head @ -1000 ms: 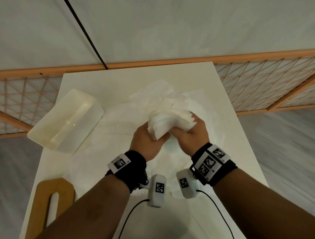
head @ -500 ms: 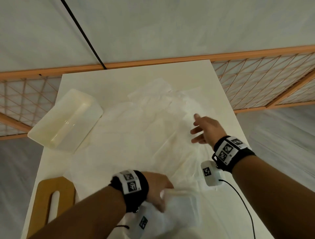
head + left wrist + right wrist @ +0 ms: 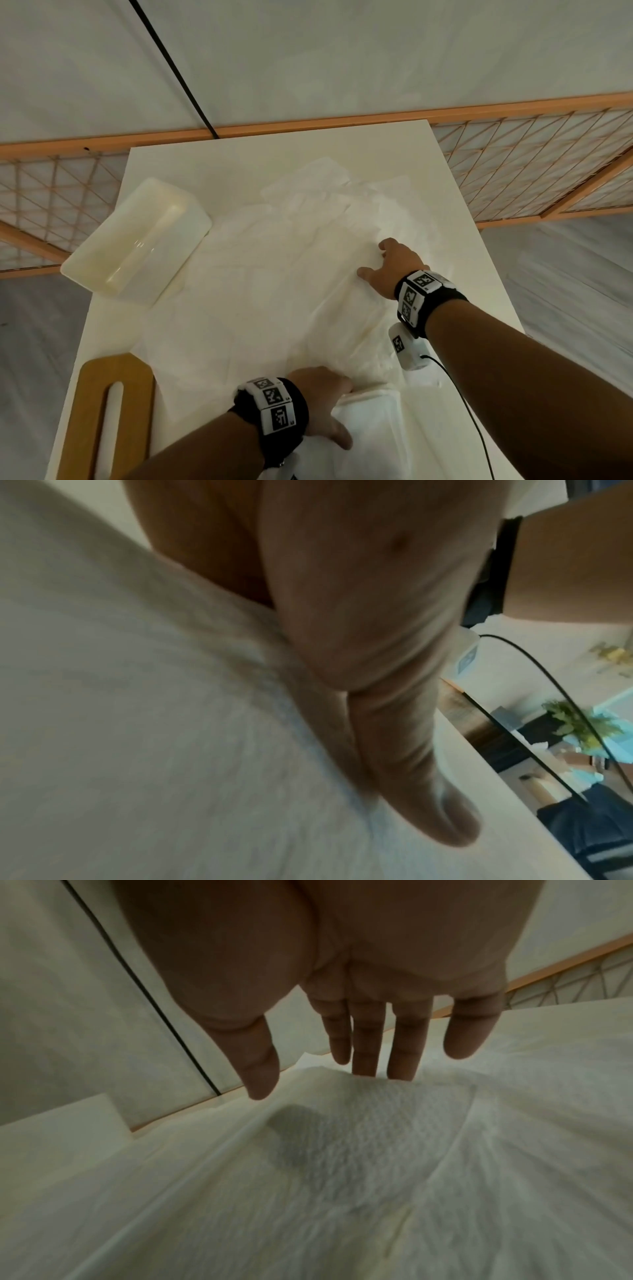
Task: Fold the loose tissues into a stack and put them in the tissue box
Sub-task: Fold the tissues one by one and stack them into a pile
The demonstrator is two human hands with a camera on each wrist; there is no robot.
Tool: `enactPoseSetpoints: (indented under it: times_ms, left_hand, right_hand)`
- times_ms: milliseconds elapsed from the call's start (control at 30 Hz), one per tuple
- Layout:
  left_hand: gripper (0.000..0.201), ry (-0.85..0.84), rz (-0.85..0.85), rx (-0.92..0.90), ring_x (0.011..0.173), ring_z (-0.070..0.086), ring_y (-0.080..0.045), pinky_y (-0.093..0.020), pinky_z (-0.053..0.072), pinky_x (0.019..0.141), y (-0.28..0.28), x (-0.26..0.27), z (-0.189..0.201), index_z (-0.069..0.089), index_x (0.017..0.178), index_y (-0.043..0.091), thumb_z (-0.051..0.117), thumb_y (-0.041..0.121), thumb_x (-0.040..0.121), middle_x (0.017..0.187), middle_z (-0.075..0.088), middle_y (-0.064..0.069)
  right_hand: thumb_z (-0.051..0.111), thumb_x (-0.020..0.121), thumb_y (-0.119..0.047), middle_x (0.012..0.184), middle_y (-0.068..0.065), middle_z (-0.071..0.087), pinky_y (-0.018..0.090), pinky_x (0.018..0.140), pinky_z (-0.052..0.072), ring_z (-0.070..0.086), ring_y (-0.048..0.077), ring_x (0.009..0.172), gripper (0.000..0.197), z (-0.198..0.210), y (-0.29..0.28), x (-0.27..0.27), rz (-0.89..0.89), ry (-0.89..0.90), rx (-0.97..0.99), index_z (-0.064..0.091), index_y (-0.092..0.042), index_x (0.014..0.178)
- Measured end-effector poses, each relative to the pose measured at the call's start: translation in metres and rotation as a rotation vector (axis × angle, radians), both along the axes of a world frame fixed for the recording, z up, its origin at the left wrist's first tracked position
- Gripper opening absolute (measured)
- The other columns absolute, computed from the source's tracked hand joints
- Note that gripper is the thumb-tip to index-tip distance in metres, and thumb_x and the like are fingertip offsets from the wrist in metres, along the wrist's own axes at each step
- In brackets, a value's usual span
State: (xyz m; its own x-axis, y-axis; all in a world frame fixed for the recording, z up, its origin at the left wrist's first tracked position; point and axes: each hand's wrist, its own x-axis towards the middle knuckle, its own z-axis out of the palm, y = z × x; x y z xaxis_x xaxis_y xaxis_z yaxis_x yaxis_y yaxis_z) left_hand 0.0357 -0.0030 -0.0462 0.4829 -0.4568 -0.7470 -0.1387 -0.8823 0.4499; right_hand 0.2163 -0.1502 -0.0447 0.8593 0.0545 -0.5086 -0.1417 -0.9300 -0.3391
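Loose tissues (image 3: 274,291), thin, white and crumpled, lie overlapped across the middle of the white counter (image 3: 212,168); too merged to count. One folded stack (image 3: 373,421) sits at the near edge, its long axis running roughly away from the person. The left hand (image 3: 323,404) rests on it with fingers straight and the thumb laid flat. The right hand (image 3: 394,267) reaches out with fingers spread, tips touching a raised tissue. One open tissue box (image 3: 137,240) lies far left, long axis diagonal. One wooden lid (image 3: 113,414) lies near left.
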Motion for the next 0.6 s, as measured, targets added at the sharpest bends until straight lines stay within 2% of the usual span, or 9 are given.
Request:
enactPoseSetpoints:
  times_ms: [167, 333, 400, 500, 533, 567, 600]
  left_hand:
    - [0.056, 0.038, -0.071, -0.022, 0.105, 0.062, -0.034, -0.041, 0.05, 0.088, -0.002, -0.007, -0.004, 0.057, 0.122, 0.012, 0.081, 0.043, 0.082, 0.117, 0.064, -0.012]
    - [0.042, 0.076, 0.007, -0.074, 0.105, 0.061, -0.033, -0.035, 0.042, 0.079, -0.002, 0.002, -0.005, 0.06, 0.118, 0.011, 0.078, 0.034, 0.087, 0.116, 0.065, -0.012]
    - [0.04, 0.096, 0.136, -0.128, 0.11, 0.06, -0.031, -0.032, 0.041, 0.082, 0.002, 0.009, -0.005, 0.06, 0.121, 0.014, 0.076, 0.032, 0.089, 0.121, 0.064, -0.01]
    - [0.06, 0.05, 0.394, -0.218, 0.129, 0.052, -0.022, -0.027, 0.038, 0.104, 0.021, 0.021, -0.001, 0.052, 0.141, 0.022, 0.075, 0.039, 0.088, 0.142, 0.055, 0.002]
    - [0.065, 0.032, 0.531, -0.29, 0.129, 0.053, -0.017, -0.029, 0.039, 0.11, 0.03, 0.025, -0.001, 0.053, 0.143, 0.023, 0.077, 0.04, 0.086, 0.142, 0.056, 0.006]
    - [0.063, 0.023, 0.709, -0.403, 0.124, 0.059, -0.015, -0.034, 0.044, 0.11, 0.038, 0.029, 0.0, 0.058, 0.139, 0.023, 0.081, 0.037, 0.082, 0.137, 0.062, 0.006]
    - [0.058, 0.012, 0.922, -0.546, 0.116, 0.066, -0.017, -0.039, 0.051, 0.104, 0.046, 0.032, 0.002, 0.063, 0.132, 0.02, 0.083, 0.031, 0.079, 0.128, 0.07, 0.001]
  right_hand:
    - [0.072, 0.087, -0.052, 0.136, 0.001, 0.058, 0.049, 0.108, 0.045, 0.057, 0.029, 0.123, 0.065, -0.004, -0.008, 0.002, -0.032, 0.039, -0.021, 0.047, -0.024, 0.14]
    - [0.067, 0.092, -0.045, 0.125, 0.0, 0.065, 0.047, 0.105, 0.048, 0.062, 0.026, 0.111, 0.038, -0.004, -0.012, 0.002, -0.079, -0.008, 0.055, 0.06, -0.026, 0.124]
    - [0.067, 0.091, -0.047, 0.124, 0.0, 0.065, 0.046, 0.103, 0.049, 0.062, 0.025, 0.108, 0.039, -0.003, -0.011, 0.002, -0.093, -0.004, 0.085, 0.059, -0.025, 0.123]
    - [0.063, 0.087, -0.066, 0.128, -0.002, 0.058, 0.051, 0.105, 0.044, 0.058, 0.026, 0.115, 0.054, 0.004, -0.011, -0.004, -0.11, -0.08, 0.042, 0.057, -0.026, 0.124]
    - [0.057, 0.084, -0.074, 0.128, -0.001, 0.056, 0.053, 0.105, 0.043, 0.057, 0.027, 0.117, 0.061, 0.009, -0.013, -0.007, -0.139, -0.165, 0.056, 0.058, -0.026, 0.122]
    - [0.05, 0.081, -0.081, 0.124, -0.001, 0.057, 0.051, 0.101, 0.043, 0.057, 0.028, 0.114, 0.066, 0.016, -0.016, -0.011, -0.184, -0.251, 0.154, 0.06, -0.026, 0.116]
    - [0.043, 0.078, -0.085, 0.115, -0.002, 0.062, 0.047, 0.093, 0.045, 0.059, 0.027, 0.106, 0.07, 0.024, -0.018, -0.015, -0.246, -0.29, 0.341, 0.061, -0.025, 0.106]
